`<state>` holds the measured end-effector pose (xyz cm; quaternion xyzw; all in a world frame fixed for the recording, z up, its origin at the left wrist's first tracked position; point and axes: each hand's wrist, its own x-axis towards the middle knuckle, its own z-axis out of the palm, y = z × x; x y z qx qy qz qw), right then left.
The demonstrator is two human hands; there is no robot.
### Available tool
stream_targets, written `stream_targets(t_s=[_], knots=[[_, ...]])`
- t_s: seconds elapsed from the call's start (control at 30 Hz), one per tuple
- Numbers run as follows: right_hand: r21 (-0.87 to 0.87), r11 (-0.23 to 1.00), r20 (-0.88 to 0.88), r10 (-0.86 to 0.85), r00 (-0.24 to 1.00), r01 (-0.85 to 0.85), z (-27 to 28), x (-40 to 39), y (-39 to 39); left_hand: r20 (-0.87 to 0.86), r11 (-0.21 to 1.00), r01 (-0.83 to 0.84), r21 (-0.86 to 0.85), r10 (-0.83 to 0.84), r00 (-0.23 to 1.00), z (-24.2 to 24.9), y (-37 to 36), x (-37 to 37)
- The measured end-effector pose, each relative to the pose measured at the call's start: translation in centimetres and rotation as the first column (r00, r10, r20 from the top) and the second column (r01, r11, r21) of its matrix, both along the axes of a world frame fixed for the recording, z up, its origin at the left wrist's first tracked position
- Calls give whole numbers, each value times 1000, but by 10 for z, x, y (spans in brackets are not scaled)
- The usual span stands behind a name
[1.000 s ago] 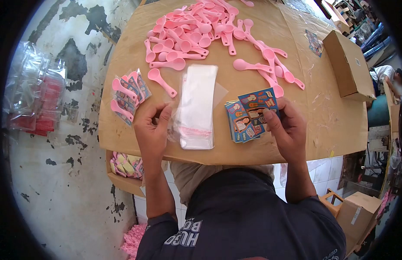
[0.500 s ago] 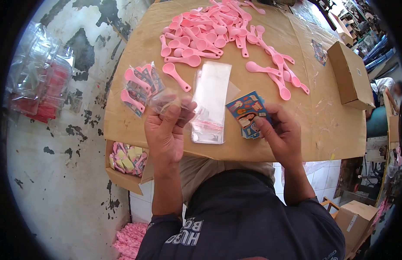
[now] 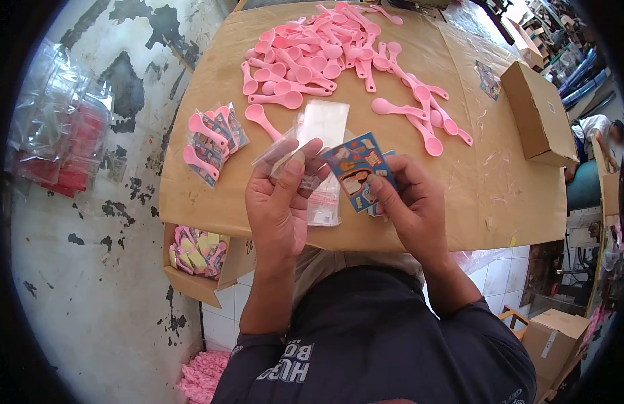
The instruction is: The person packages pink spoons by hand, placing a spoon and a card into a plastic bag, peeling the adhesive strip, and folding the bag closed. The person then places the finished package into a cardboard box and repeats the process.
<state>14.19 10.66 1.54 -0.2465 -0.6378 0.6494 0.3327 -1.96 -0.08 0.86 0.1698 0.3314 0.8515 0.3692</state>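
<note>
My left hand [image 3: 280, 195] pinches a clear plastic bag [image 3: 277, 153] between thumb and fingers. In my right hand [image 3: 414, 205] is a small stack of blue printed cards [image 3: 358, 170], the top one pushed out toward the bag, its corner close to the left fingertips. Beneath both hands lies a pile of clear plastic bags [image 3: 323, 124] on the table. Left of it, several filled packets [image 3: 214, 138] hold pink spoons and cards. A single pink measuring spoon [image 3: 263, 121] rests just beyond my left hand.
A large heap of pink spoons [image 3: 308, 57] covers the far side of the table [image 3: 487, 195]; more spoons [image 3: 426, 114] trail right. A cardboard box [image 3: 539, 114] stands at the right edge. Below left, an open box [image 3: 199, 252] holds packets. Another person [image 3: 598, 138] sits far right.
My hands have come closer together, the left one moving right with the bag. The top card has slid out from the stack toward the bag.
</note>
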Motion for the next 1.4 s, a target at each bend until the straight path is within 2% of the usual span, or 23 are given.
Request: stream_targets(t_s=[0.1, 0.23, 0.3, 0.43, 0.5, 0.63, 0.73, 0.8, 0.93, 1.0, 1.1, 1.17, 1.2, 1.27, 1.33, 1.4], knots=[[91, 994, 61, 61, 996, -67, -5, 2, 1, -24, 1000, -15, -14, 14, 1000, 2, 5, 5], [134, 983, 166, 102, 981, -124, 2, 8, 11, -65, 997, 41, -68, -45, 997, -2, 8, 10], [107, 989, 96, 94, 991, -104, 0, 9, 15, -74, 994, 73, -76, -79, 994, -3, 10, 12], [47, 997, 66, 55, 996, -58, 5, 12, 17, -96, 994, 76, -78, -83, 992, -2, 13, 12], [-54, 995, -23, 87, 996, -88, 2, 14, 17, -100, 996, 54, -74, -61, 993, -1, 14, 13], [-62, 990, 13, 131, 991, -130, 8, 14, 19, -138, 992, 70, -102, -84, 987, -4, 12, 14], [-82, 983, -16, 164, 986, -165, 9, 10, 17, -172, 987, 105, -124, -126, 977, -6, 9, 19], [-110, 980, -140, 149, 979, -165, 12, 3, 11, -194, 984, 109, -138, -135, 972, -6, 9, 21], [-66, 990, -151, 112, 982, -123, 2, -9, 4, -230, 987, 81, -142, -113, 967, 3, 6, 23], [-134, 981, -151, 117, 982, -137, 5, -14, -4, -235, 987, 77, -143, -110, 966, 6, 6, 25], [-128, 976, -137, 156, 978, -174, 2, -13, -4, -305, 997, 35, -67, -54, 951, 7, 9, 26], [-158, 972, -138, 155, 978, -176, 4, -12, -5, -173, 995, 99, 23, -94, 980, 12, 8, 25], [-189, 965, -140, 155, 978, -180, 5, -11, -6, -173, 995, 97, 22, -92, 981, 15, 9, 24], [-176, 973, -121, 129, 984, -149, 2, -9, -11, -122, 980, 77, 184, -54, 991, 20, 13, 21], [-160, 980, -103, 102, 989, -118, -1, -9, -14, -146, 967, 85, 241, -50, 988, 19, 17, 18], [-134, 984, -175, 94, 980, -118, -2, -10, -16, -191, 931, 134, 339, -72, 979, 16, 22, 17]])
